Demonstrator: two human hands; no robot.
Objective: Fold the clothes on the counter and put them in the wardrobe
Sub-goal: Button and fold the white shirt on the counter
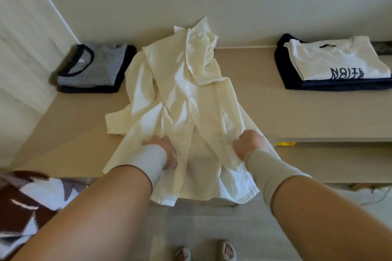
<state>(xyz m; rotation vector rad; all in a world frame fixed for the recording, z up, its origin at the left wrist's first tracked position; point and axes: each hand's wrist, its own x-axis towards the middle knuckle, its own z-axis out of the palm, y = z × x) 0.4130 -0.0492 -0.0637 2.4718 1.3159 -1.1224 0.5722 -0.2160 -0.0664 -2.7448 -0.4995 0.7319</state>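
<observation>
While cream shirt (pixel 182 99) lies rumpled mid-counter (pixel 297 112), hem overhanging near edge, left hand (pixel 164 150) and right hand (pixel 247 146) each grip hem fabric. Risk: uneven pull drags shirt off edge, or trapped wrinkles spoil fold.

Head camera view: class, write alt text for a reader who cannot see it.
Two hands, left hand and right hand, each hold a grip on a rumpled cream button-up shirt spread over a beige counter. A folded striped top lies left; a folded white printed T-shirt on dark clothes lies right.
</observation>
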